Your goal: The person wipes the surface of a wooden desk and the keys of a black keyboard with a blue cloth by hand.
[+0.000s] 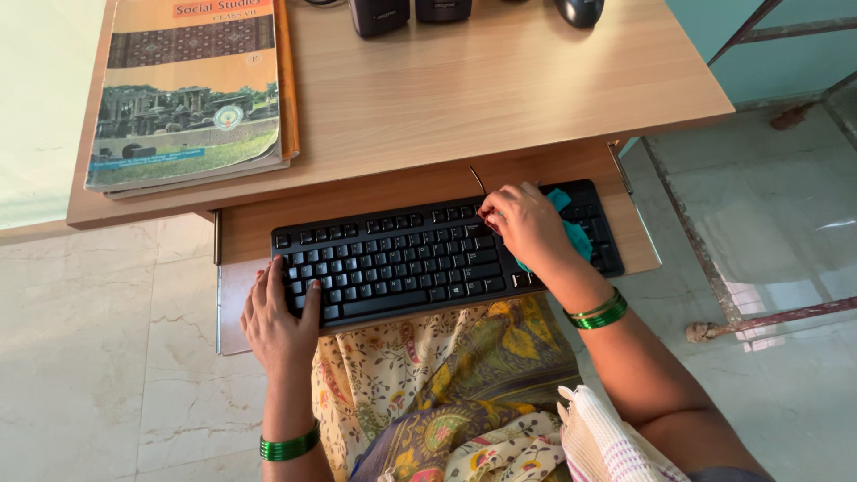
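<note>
The left hand [278, 314] held the near left corner of the flat black plastic keyboard [437, 253], thumb on the keys. The right hand [527, 228] pressed a small teal cloth [571, 228] onto the keyboard's right side. The keyboard lay on a pull-out wooden tray [245, 232]. Farther back, worn paper schoolbooks [192, 89] lay on the light wooden desk [500, 80].

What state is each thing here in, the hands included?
Keyboard: flat on the tray, pulled out.
Tray: slid out from under the desk.
Cloth: teal, pressed on the keys under the right hand.
Left hand: gripping the keyboard's corner.
Books: closed, stacked on the desk.
</note>
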